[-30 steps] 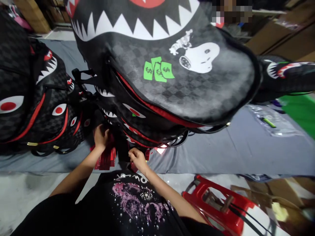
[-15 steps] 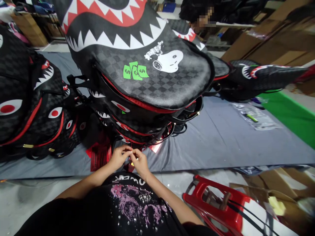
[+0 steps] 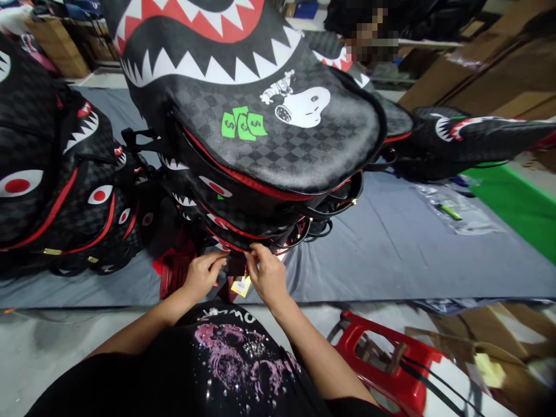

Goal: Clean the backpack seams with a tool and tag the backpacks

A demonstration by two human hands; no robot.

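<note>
A stack of black checkered backpacks (image 3: 278, 145) with shark teeth, a white dog head and green banknotes printed on them rises before me. At its lower front edge, my left hand (image 3: 205, 274) has thumb and fingertips pinched close together; what they hold, if anything, is too small to tell. To its right, my right hand (image 3: 267, 274) is closed by the lowest bag's front, its fingertips at a thin red string. Beneath that string hangs a yellow and white tag (image 3: 241, 285), between the two hands. Dark red items (image 3: 172, 278) lie left of my left hand.
More shark-print backpacks (image 3: 39, 174) stand at the left and lie at the right on the grey-covered table (image 3: 369, 255). A clear plastic bag (image 3: 460, 211) is near a green surface (image 3: 516, 202). A red stool (image 3: 386, 359) stands below right. A blurred person is at the back.
My hands have moved apart, the right one to the right and slightly up, the left one slightly left. The yellow and white tag now shows more fully between them.
</note>
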